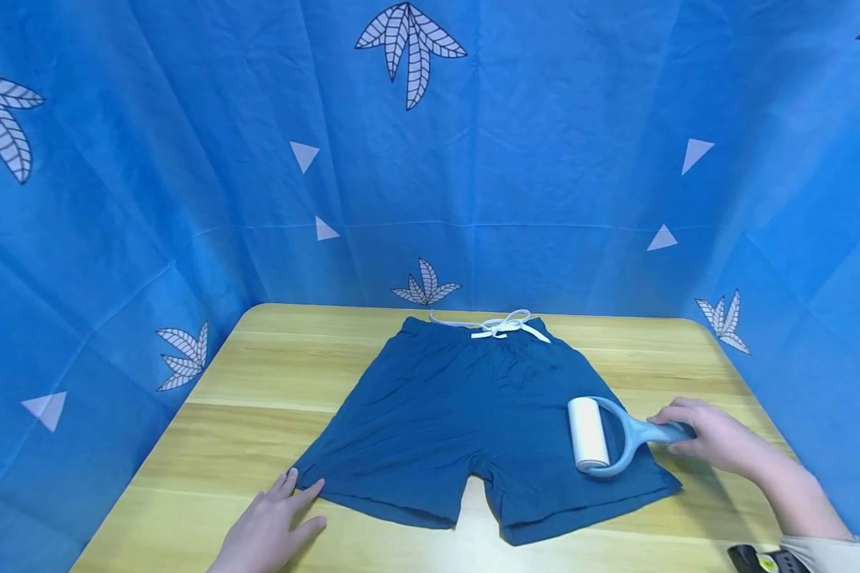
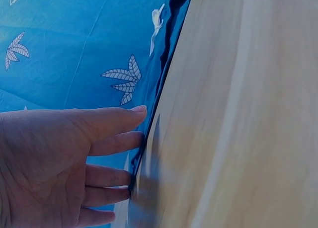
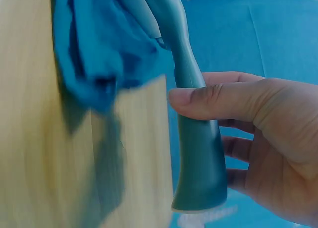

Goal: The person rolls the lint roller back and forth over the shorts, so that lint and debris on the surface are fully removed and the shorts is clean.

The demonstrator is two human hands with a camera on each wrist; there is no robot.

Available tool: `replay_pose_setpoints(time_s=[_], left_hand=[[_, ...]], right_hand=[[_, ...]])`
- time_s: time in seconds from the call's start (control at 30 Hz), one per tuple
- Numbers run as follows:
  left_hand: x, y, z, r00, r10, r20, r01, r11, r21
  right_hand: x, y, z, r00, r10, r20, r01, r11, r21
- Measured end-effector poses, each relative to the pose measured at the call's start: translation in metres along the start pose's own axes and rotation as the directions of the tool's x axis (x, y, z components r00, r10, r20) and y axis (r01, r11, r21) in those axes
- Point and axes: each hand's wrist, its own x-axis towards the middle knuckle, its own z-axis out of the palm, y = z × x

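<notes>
Dark blue shorts [image 1: 430,406] lie spread on the wooden table, waistband at the far side, with a white drawstring [image 1: 505,325] tied in a bow. My right hand [image 1: 713,434] grips the light blue handle [image 3: 198,153] of a lint roller [image 1: 589,434], thumb along one side and fingers behind it. The roller's white cylinder lies over the right leg of the shorts. At the hem's left corner, my left hand [image 1: 272,525] touches the fabric with extended fingertips; in the left wrist view its fingers [image 2: 112,178] are straight against the cloth edge.
The light wooden table [image 1: 208,446] has rounded far corners. Blue curtain cloth [image 1: 559,159] with white leaf and triangle prints hangs behind it and on both sides. A black band [image 1: 767,559] sits on the right wrist, by a pale sleeve [image 1: 827,553].
</notes>
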Motion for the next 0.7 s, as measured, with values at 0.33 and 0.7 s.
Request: replay_pose_setpoints(time_s=[0.33,0.7], left_hand=[[0.0,-0.001,0.001,1.0,0.0,-0.01,0.0,1.0,0.0],[0.0,0.0,-0.002,1.0,-0.017,0.004,0.017,1.0,-0.013]], right_hand=[[-0.049,0.024,-0.016,0.979,0.192,-0.061,-0.199,0.971,-0.134],[-0.049,0.017,-0.033,0.96,0.263,-0.099,-0.276,0.947,-0.166]])
